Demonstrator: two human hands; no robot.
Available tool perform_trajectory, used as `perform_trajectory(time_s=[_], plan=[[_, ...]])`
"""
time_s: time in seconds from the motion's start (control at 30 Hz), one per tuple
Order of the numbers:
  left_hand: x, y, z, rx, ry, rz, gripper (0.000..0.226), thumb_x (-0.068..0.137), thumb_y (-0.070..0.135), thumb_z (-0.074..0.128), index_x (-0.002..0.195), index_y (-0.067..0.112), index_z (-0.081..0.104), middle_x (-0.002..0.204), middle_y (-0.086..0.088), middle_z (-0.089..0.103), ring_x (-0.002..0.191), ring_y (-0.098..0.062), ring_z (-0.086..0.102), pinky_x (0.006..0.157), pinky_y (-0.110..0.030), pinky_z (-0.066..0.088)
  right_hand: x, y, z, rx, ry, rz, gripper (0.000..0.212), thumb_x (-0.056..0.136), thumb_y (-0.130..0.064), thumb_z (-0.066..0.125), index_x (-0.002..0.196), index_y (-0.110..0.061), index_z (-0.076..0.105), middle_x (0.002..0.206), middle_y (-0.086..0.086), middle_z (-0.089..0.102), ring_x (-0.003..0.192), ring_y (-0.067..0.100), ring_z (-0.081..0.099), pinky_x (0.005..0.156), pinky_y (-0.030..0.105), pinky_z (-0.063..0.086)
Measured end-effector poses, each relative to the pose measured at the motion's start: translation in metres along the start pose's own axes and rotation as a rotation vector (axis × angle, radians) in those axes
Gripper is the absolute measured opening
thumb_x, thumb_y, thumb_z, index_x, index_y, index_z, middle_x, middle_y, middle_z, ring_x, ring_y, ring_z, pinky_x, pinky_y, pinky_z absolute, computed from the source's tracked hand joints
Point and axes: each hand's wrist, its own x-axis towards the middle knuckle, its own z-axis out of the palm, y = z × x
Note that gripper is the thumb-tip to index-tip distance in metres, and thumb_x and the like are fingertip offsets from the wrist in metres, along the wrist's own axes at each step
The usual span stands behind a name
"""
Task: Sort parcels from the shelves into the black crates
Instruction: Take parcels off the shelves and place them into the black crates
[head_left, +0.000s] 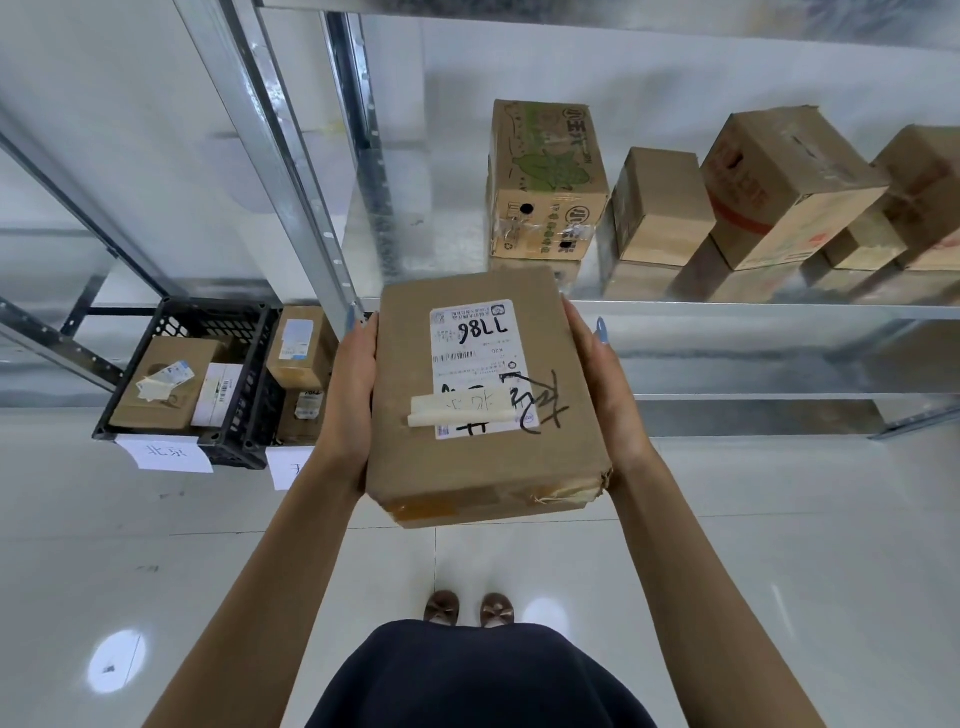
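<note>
I hold a flat brown cardboard parcel (480, 400) in front of me, above the floor, with a white shipping label and strips of tape on top. My left hand (349, 395) grips its left side and my right hand (605, 395) grips its right side, fingers curled under the edges. A black crate (179, 325) stands on the floor at the left with parcels inside and a paper sign on its front. A second black crate (260, 421) stands right beside it and also holds parcels, partly hidden by my left arm.
A metal shelf (753, 310) runs across the right, carrying several cardboard boxes (545, 182). A steel upright post (306, 208) rises between the crates and the shelf. Glossy white tile floor (779, 545) spreads around my feet.
</note>
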Motion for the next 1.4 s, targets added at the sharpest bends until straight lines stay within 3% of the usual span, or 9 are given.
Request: perform_trajectory(time_s=[0.17, 0.23, 0.33, 0.47, 0.63, 0.77, 1.03, 1.13, 1.4], plan=[[-0.005, -0.01, 0.002, 0.118, -0.056, 0.08, 0.043, 0.093, 0.05, 0.035, 0.098, 0.033, 0.075, 0.105, 0.007, 0.073, 0.099, -0.013, 0.069, 0.076, -0.028, 0.057, -0.007, -0.01, 0.005, -0.101, 0.013, 0.041, 0.04, 0.104, -0.044, 0.02, 0.114, -0.044, 0.058, 0.098, -0.023, 0.073, 0.093, -0.003, 0.068, 0.077, 0.016, 0.052], [-0.003, -0.012, -0.002, 0.121, -0.034, 0.113, 0.046, 0.102, 0.035, 0.026, 0.12, 0.019, 0.066, 0.112, -0.001, 0.071, 0.104, -0.019, 0.068, 0.082, -0.033, 0.056, -0.007, -0.013, 0.008, -0.143, -0.01, 0.086, 0.042, 0.1, -0.056, 0.023, 0.1, -0.055, 0.065, 0.104, -0.022, 0.072, 0.1, 0.001, 0.068, 0.091, 0.025, 0.051], [0.0, -0.018, -0.011, 0.205, -0.022, 0.2, 0.05, 0.105, 0.028, 0.018, 0.149, 0.008, 0.029, 0.146, -0.023, 0.043, 0.134, -0.04, 0.043, 0.107, -0.06, 0.037, -0.005, -0.01, 0.011, -0.171, 0.012, 0.112, 0.041, 0.095, -0.065, 0.022, 0.114, -0.057, 0.058, 0.117, -0.023, 0.068, 0.109, -0.001, 0.064, 0.1, 0.029, 0.046], [0.004, -0.02, -0.017, 0.246, -0.005, 0.223, 0.056, 0.1, 0.025, 0.02, 0.154, 0.011, 0.017, 0.152, -0.024, 0.032, 0.14, -0.041, 0.034, 0.11, -0.064, 0.029, -0.003, -0.005, 0.008, -0.11, 0.004, 0.099, 0.058, 0.076, -0.075, 0.036, 0.127, -0.051, 0.051, 0.119, -0.024, 0.066, 0.109, -0.002, 0.064, 0.096, 0.026, 0.046], [0.006, -0.025, -0.022, 0.228, 0.035, 0.184, 0.05, 0.105, 0.025, 0.018, 0.153, 0.013, 0.021, 0.152, -0.021, 0.035, 0.139, -0.039, 0.037, 0.109, -0.064, 0.031, 0.003, 0.003, 0.007, -0.117, -0.015, 0.095, 0.06, 0.091, -0.072, 0.032, 0.146, -0.048, 0.032, 0.14, -0.022, 0.052, 0.122, -0.001, 0.055, 0.112, 0.037, 0.038], [-0.004, -0.03, -0.033, 0.178, 0.084, 0.177, 0.05, 0.105, 0.027, 0.017, 0.152, 0.013, 0.025, 0.148, -0.021, 0.04, 0.135, -0.038, 0.041, 0.107, -0.062, 0.036, 0.015, 0.017, 0.014, -0.167, -0.035, 0.12, 0.052, 0.097, -0.067, 0.028, 0.143, -0.046, 0.04, 0.147, -0.014, 0.047, 0.135, 0.012, 0.046, 0.114, 0.045, 0.032], [-0.028, -0.026, -0.083, 0.118, 0.313, 0.194, 0.046, 0.107, 0.023, 0.021, 0.149, 0.009, 0.031, 0.145, -0.016, 0.046, 0.131, -0.03, 0.048, 0.102, -0.046, 0.046, 0.03, 0.038, 0.066, -0.152, -0.113, 0.285, 0.045, 0.097, -0.063, 0.035, 0.136, -0.046, 0.05, 0.118, -0.018, 0.069, 0.101, 0.001, 0.068, 0.074, 0.018, 0.054], [-0.042, -0.022, -0.11, 0.094, 0.335, 0.22, 0.048, 0.104, 0.019, 0.023, 0.149, 0.005, 0.03, 0.139, -0.017, 0.049, 0.122, -0.025, 0.055, 0.09, -0.033, 0.052, 0.035, 0.051, 0.096, -0.145, -0.14, 0.348, 0.049, 0.096, -0.064, 0.035, 0.135, -0.041, 0.053, 0.117, -0.012, 0.071, 0.102, 0.007, 0.069, 0.082, 0.026, 0.054], [-0.061, 0.02, -0.214, 0.073, 0.426, 0.212, 0.05, 0.1, 0.022, 0.036, 0.15, 0.018, 0.031, 0.142, -0.016, 0.05, 0.127, -0.036, 0.052, 0.093, -0.043, 0.053, 0.062, 0.094, 0.21, -0.164, -0.137, 0.452, 0.039, 0.094, -0.065, 0.038, 0.112, -0.046, 0.067, 0.108, -0.008, 0.074, 0.098, 0.014, 0.071, 0.085, 0.035, 0.056]])
